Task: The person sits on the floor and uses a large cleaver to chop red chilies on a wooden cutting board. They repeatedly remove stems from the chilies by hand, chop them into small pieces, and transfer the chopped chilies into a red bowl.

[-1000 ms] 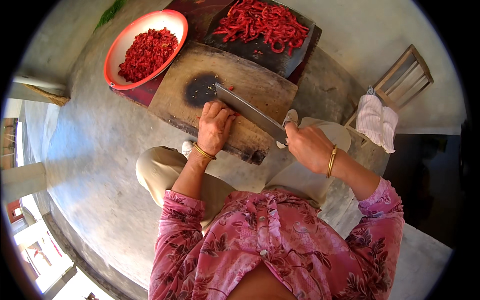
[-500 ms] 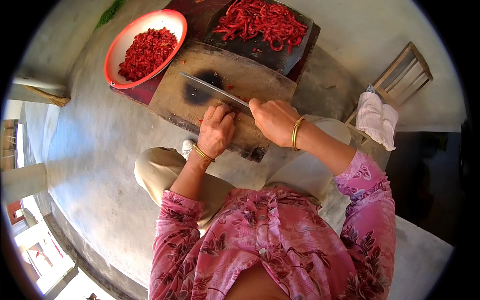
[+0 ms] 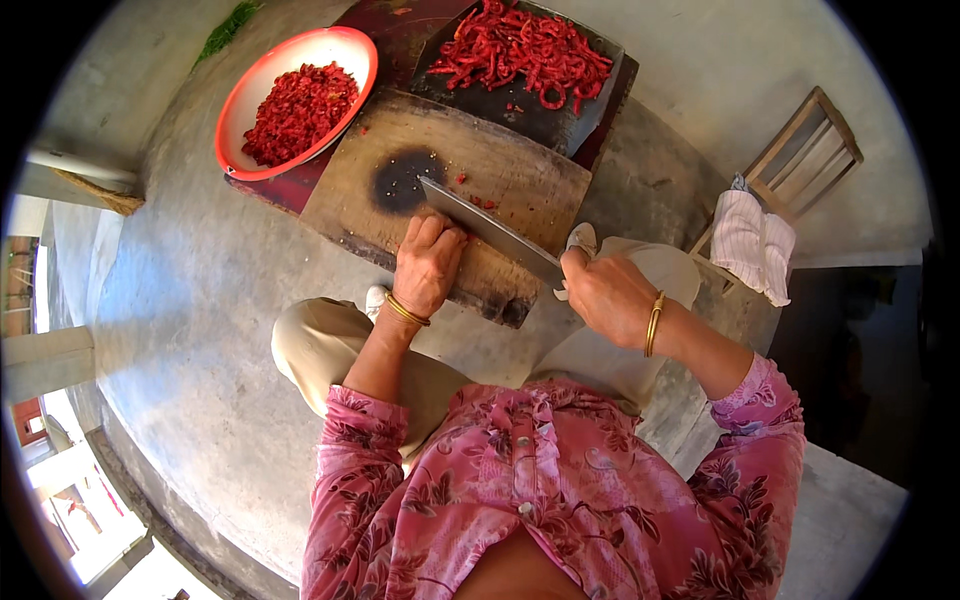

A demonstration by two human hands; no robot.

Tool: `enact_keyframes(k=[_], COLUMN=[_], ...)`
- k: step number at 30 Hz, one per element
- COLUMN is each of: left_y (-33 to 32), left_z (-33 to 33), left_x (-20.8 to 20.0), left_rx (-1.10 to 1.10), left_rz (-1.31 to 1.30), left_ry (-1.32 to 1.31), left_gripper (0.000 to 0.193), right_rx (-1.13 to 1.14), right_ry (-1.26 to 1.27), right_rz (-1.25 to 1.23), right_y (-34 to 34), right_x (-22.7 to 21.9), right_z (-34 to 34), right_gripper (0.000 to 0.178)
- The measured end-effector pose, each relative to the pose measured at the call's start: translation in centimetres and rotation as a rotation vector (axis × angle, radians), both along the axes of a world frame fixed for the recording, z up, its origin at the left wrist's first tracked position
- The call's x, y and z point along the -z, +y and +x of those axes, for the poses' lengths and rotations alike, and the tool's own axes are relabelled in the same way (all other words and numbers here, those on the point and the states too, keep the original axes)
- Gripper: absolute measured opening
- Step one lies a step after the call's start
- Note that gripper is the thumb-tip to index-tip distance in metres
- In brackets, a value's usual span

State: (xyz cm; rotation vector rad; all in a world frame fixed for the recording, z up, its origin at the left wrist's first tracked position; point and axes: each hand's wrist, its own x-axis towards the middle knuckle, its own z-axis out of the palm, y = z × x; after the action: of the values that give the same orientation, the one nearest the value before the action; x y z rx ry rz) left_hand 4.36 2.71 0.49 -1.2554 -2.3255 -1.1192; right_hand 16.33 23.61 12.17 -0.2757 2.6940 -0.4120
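Note:
My right hand [image 3: 612, 300] is wrapped round the handle of a cleaver [image 3: 490, 230]. Its broad grey blade slants up and leftward over a worn wooden cutting board [image 3: 350, 215]. On the board's near edge, my left hand [image 3: 428, 265] has its fingers curled down, close beside the blade. Whatever lies under those fingers is hidden. A few chopped red chili bits [image 3: 480, 202] are scattered past the blade, with pale seeds around a dark burnt patch on the board.
A white basin [image 3: 236, 118] with a red rim holds chopped chilies [image 3: 300, 112] at the far left. Behind the board, a dark metal tray [image 3: 440, 88] carries whole red chilies [image 3: 525, 50]. A wooden chair [image 3: 810, 150] with a pale cloth [image 3: 750, 240] stands at right.
My right hand has drawn the cleaver back toward me and to the right, and its blade now shows more of its flat side. My left hand has barely moved.

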Motion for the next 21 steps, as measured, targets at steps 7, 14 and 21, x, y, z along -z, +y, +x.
enact_keyframes(k=[7, 14, 21], left_y=[0.1, 0.1, -0.4], left_z=[-0.1, 0.6, 0.4], left_x=[0.1, -0.6, 0.1], left_rx=[0.016, 0.012, 0.01], left_rz=[0.021, -0.056, -0.024], left_ry=[-0.035, 0.012, 0.001], left_gripper=[0.013, 0.016, 0.021], right_rx=[-0.048, -0.016, 0.046], right_ry=[-0.052, 0.007, 0.086], right_rz=[0.032, 0.008, -0.065], right_y=[-1.5, -1.9, -0.8], right_x=[-0.7, 1.5, 1.3], right_z=[-3.0, -4.1, -3.2], right_gripper=[0.013, 0.014, 0.013])
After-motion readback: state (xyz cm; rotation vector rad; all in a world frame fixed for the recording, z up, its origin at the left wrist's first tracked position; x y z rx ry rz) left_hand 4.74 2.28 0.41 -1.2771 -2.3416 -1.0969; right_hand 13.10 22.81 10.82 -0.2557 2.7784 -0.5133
